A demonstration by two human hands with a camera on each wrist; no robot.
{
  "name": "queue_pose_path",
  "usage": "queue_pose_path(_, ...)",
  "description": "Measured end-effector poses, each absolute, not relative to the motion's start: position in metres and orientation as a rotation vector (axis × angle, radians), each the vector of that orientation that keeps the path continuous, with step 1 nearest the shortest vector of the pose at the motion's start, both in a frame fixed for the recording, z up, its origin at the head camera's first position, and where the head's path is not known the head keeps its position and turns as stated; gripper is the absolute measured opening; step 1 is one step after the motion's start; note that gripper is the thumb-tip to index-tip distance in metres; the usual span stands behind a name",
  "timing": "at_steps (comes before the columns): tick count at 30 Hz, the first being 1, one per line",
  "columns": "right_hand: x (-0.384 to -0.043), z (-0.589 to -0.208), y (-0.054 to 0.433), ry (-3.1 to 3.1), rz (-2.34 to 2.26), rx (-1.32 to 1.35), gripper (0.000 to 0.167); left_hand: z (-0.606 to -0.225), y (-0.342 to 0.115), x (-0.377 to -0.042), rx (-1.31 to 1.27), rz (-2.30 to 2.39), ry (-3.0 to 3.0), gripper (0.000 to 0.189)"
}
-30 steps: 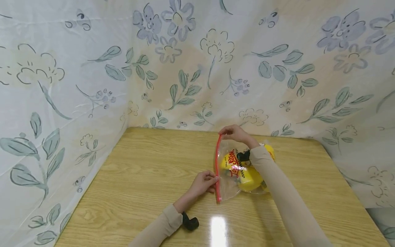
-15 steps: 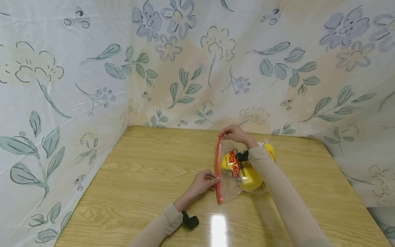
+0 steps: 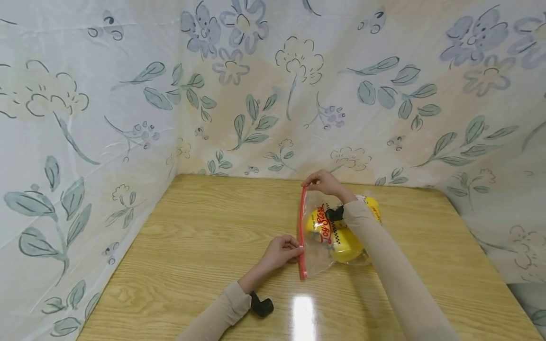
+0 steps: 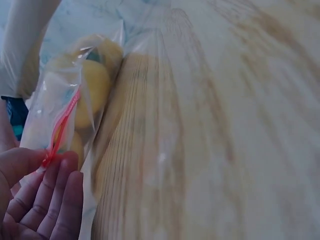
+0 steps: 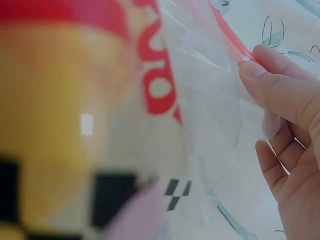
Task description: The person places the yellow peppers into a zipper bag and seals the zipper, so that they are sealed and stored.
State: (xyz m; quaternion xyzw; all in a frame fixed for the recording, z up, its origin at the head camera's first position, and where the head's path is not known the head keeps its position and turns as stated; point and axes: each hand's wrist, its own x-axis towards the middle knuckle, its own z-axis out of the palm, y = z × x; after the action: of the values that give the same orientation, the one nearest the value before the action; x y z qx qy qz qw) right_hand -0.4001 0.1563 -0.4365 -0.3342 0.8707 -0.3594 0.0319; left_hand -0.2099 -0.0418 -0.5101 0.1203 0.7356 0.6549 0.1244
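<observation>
A clear zip bag (image 3: 317, 260) with red Toy Story lettering lies on the table, its red zip strip (image 3: 301, 218) running along the left edge. Inside it are rounded yellow things (image 3: 347, 246), whose kind the plastic and the right arm partly hide. My left hand (image 3: 279, 252) pinches the strip between thumb and fingers toward its near end; the left wrist view shows this pinch on the red strip (image 4: 64, 120). At the strip's far end my right hand (image 3: 325, 183) pinches the bag's corner, with thumb and forefinger on the red strip (image 5: 235, 40) in the right wrist view.
The wooden table (image 3: 192, 237) reaches back to a flower-printed cloth (image 3: 264, 94) hanging behind and at both sides. A black strap-like piece (image 3: 261, 305) shows beside the left sleeve. Another black piece (image 3: 334, 214) sits by the right forearm, above the bag.
Both hands keep their pinch on the zip strip, nearly in place. The head view has shifted only slightly, and the bag lies almost where it was.
</observation>
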Motion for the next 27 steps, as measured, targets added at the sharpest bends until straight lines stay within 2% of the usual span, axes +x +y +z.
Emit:
queue_pose_path(6, -0.401, -0.430, 0.157, 2.685, -1.103, -1.024, 0.015, -0.524, -0.042, -0.213, 0.353, 1.905, 2.086, 0.014)
queue_pose_path(27, -0.403, -0.430, 0.163, 2.758, -1.106, -0.988, 0.013, -0.534, -0.049, -0.199, 0.453, 1.860, 2.032, 0.014)
